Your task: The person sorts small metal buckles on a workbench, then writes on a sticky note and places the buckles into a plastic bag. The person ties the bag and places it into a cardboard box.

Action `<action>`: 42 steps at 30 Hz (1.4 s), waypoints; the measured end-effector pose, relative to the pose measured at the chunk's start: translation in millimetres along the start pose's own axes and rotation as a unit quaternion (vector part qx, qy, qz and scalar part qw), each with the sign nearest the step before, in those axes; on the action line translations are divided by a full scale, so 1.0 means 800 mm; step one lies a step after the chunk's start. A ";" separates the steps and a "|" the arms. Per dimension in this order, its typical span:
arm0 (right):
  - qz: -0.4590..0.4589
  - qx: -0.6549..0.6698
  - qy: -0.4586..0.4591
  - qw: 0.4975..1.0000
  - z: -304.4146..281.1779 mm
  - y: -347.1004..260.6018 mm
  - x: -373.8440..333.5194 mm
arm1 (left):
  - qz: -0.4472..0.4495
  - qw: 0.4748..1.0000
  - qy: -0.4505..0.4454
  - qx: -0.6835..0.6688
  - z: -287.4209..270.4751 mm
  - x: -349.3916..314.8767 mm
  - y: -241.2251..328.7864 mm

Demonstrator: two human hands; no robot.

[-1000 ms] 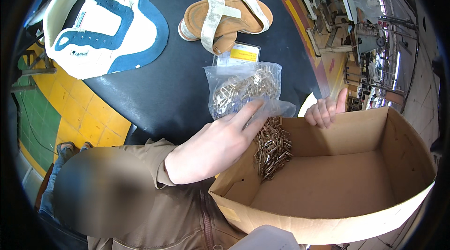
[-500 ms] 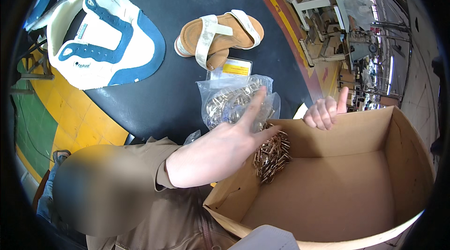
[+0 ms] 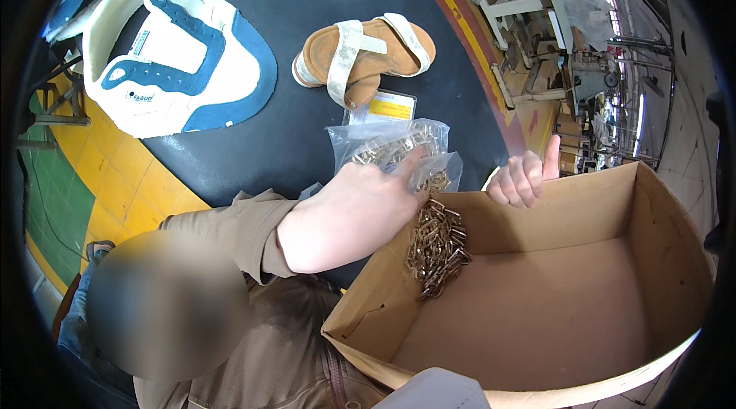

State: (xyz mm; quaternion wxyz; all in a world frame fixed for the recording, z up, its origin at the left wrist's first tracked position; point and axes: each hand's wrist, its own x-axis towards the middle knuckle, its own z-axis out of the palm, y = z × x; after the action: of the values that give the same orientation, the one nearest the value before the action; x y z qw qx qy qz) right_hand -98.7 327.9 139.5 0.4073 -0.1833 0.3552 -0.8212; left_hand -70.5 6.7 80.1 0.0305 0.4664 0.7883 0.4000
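Observation:
My left hand point(image 3: 356, 206) reaches from the left over a clear plastic bag point(image 3: 360, 137) of small metal pieces. Its index finger is stretched out over the bag and the thumb stands apart; the other fingers are hidden. Beside the thumb, a pile of gold-coloured metal pieces point(image 3: 438, 244), which look like small buckles, runs from the bag's mouth down inside a cardboard box point(image 3: 567, 213). The box is open and tilted. My right hand point(image 3: 521, 177) grips its far rim, fingers curled over the edge and thumb up. The right forearm is hidden behind the box.
A sandal point(image 3: 364, 56) with white straps lies on the dark table point(image 3: 253, 41) beyond the bag, beside a card with a yellow label point(image 3: 391, 108). White and blue shoe upper parts point(image 3: 253, 79) lie at the far left. Machines and white frames point(image 3: 510, 6) stand at the back right.
My left hand has drawn back a little to the left, its index finger and thumb closer together. The pile has shifted slightly down in the box. My right hand keeps its grip.

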 end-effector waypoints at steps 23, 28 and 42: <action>0.035 0.027 0.058 0.997 -0.017 -0.015 -0.008 | 0.004 0.909 -0.061 -0.412 0.001 0.021 0.006; 0.014 0.000 -0.061 0.998 -0.001 -0.053 0.016 | -0.038 0.885 -0.063 -0.459 -0.006 0.022 0.007; 0.065 0.009 0.014 0.998 -0.008 -0.051 0.011 | 0.038 0.887 -0.026 -0.460 0.025 0.019 -0.007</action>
State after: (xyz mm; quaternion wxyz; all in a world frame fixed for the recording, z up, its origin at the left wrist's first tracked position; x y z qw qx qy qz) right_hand -129.8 340.9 165.1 0.4563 -0.1442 0.3646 -0.7988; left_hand -74.5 28.9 67.4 0.2474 0.4400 0.4962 0.7064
